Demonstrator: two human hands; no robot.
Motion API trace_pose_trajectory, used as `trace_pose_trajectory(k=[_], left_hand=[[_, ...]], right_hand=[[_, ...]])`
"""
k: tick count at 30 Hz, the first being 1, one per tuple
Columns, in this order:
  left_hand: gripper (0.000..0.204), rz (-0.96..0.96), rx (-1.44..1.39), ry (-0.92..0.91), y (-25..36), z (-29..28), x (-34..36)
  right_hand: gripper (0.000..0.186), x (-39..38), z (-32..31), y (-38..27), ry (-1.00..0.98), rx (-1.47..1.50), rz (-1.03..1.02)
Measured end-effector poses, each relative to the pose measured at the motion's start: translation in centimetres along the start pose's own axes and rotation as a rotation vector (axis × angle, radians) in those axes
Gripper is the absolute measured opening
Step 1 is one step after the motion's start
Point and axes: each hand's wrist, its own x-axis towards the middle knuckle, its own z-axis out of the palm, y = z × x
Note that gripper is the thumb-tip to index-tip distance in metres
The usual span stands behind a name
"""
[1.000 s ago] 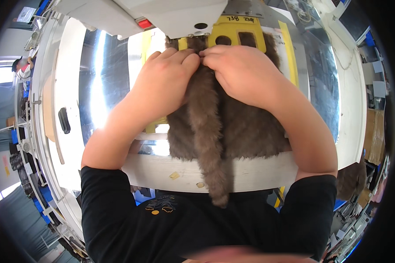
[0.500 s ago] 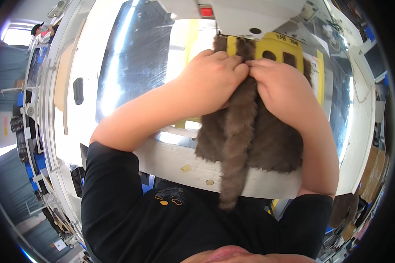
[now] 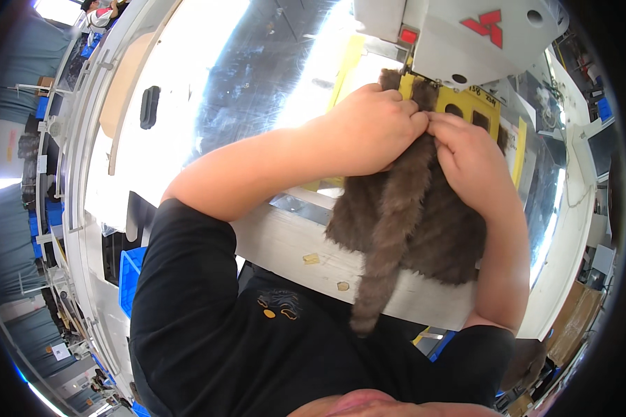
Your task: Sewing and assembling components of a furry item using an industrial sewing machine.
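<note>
both hands, left hand (image 3: 368, 128) and right hand (image 3: 469, 156), pinch the brown fur piece (image 3: 410, 215) just below the sewing machine head (image 3: 466, 35), feeding it; steady guiding seems needed.

Shaggy brown fur piece (image 3: 410, 215) lies on a glossy metal tabletop (image 3: 257, 76).

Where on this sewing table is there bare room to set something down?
The shiny metal tabletop left of the left hand lies bare, bordered by the small black oblong and the left forearm. It is crowded under the white sewing machine head, where both hands, the right hand included, pinch the brown furry fabric over the yellow plate.
</note>
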Motion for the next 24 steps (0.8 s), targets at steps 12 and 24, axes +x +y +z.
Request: trace_pose_trajectory(k=[12, 24], left_hand=[[0.061, -0.013, -0.099, 0.123, -0.1, -0.3, 0.6], [0.069, -0.092, -0.073, 0.071, 0.6, -0.9, -1.4]], right_hand=[[0.022, -0.6, 0.7, 0.9, 0.089, -0.021, 0.007], [0.044, -2.6, 3.3, 1.7, 0.082, 0.125, -0.082]])
